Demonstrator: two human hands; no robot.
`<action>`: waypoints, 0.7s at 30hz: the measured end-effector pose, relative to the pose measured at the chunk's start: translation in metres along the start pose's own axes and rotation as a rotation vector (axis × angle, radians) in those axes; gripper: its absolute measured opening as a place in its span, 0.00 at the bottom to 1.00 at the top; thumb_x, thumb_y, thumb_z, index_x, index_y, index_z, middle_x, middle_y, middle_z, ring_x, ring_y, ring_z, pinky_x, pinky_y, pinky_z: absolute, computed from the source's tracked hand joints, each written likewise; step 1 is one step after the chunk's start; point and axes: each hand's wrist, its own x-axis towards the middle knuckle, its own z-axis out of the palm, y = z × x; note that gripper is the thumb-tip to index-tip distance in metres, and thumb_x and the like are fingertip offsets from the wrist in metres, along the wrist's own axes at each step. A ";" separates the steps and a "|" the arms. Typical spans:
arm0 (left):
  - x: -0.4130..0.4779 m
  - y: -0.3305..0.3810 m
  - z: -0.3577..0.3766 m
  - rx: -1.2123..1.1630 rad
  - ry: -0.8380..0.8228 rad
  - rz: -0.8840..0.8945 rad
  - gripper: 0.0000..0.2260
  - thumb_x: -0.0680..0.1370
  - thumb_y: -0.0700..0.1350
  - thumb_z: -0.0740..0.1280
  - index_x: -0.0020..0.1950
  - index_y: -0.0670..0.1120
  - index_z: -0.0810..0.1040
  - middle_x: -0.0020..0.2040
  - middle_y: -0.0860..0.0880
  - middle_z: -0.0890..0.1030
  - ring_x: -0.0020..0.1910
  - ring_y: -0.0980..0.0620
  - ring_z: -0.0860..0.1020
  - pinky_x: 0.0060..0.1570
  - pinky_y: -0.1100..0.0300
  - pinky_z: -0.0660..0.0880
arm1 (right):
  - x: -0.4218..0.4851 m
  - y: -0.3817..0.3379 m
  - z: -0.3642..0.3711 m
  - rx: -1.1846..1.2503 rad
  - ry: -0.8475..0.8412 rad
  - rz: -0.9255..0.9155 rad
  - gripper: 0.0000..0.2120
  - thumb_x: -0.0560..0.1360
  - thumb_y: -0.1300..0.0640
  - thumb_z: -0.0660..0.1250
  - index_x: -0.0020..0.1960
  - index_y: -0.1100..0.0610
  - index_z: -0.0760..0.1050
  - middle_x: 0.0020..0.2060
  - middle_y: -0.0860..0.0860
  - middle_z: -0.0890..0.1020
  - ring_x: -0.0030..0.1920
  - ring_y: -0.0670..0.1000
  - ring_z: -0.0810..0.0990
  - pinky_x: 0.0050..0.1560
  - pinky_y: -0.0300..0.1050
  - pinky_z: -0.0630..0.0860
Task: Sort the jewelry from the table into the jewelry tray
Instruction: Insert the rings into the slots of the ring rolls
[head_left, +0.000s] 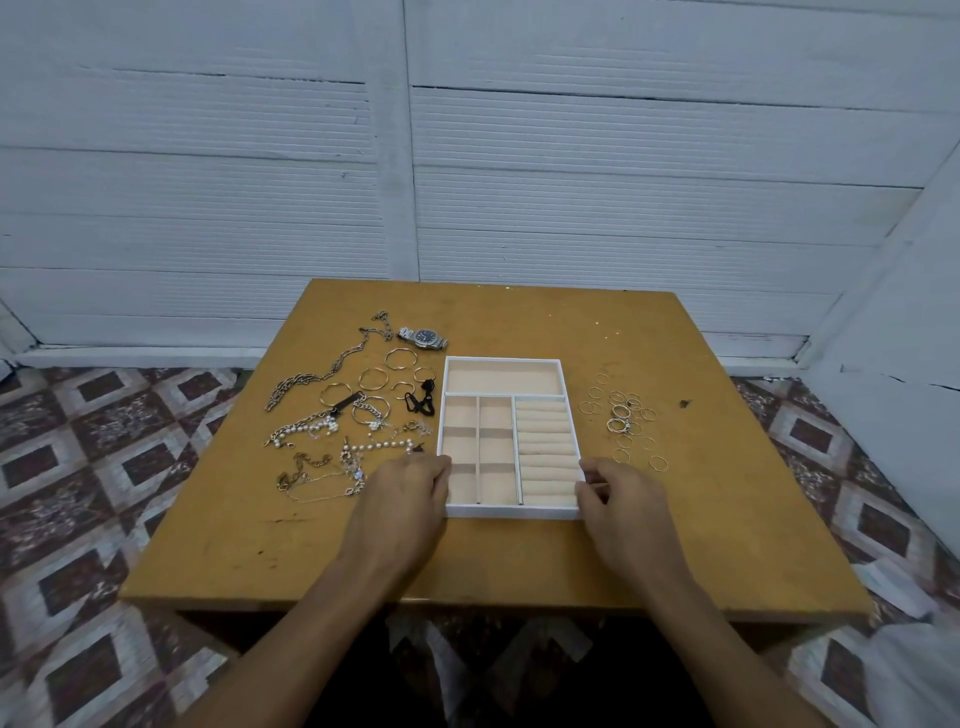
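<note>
Fingers (439, 475) of the left hand (402, 499) curl over the near-left corner of the jewelry tray (511, 512); the right hand (626, 504) grips its near-right corner; tray sits central on the surface (519, 566), white-walled, beige-lined, all compartments and padded rolls bare; sorting judged not begun; thin wire rings (623, 421) scattered right; chains (311, 382), pearl strands (384, 446), hoops (400, 358), steel watch (423, 338) lie left, all left to place.

Dim even light, soft shadows, wide-angle bending at edges, slight softness
</note>
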 end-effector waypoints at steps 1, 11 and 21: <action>-0.002 0.001 -0.001 -0.007 -0.002 -0.001 0.10 0.80 0.43 0.61 0.47 0.45 0.82 0.43 0.51 0.82 0.40 0.55 0.77 0.41 0.56 0.77 | -0.002 0.000 0.000 -0.003 -0.002 0.008 0.10 0.76 0.61 0.63 0.56 0.57 0.80 0.48 0.52 0.83 0.46 0.51 0.79 0.49 0.46 0.77; -0.020 0.004 -0.005 -0.038 -0.018 -0.011 0.08 0.78 0.41 0.64 0.50 0.44 0.83 0.47 0.48 0.84 0.44 0.51 0.79 0.47 0.57 0.76 | -0.023 0.003 -0.003 0.001 0.006 0.011 0.13 0.77 0.60 0.65 0.61 0.57 0.78 0.51 0.50 0.82 0.46 0.46 0.78 0.49 0.36 0.72; -0.019 0.005 -0.003 0.041 0.012 -0.075 0.13 0.78 0.44 0.64 0.61 0.48 0.79 0.65 0.51 0.76 0.62 0.52 0.72 0.60 0.59 0.68 | -0.020 0.006 -0.011 0.073 -0.054 0.058 0.08 0.75 0.59 0.68 0.53 0.52 0.79 0.43 0.44 0.82 0.42 0.37 0.78 0.38 0.25 0.71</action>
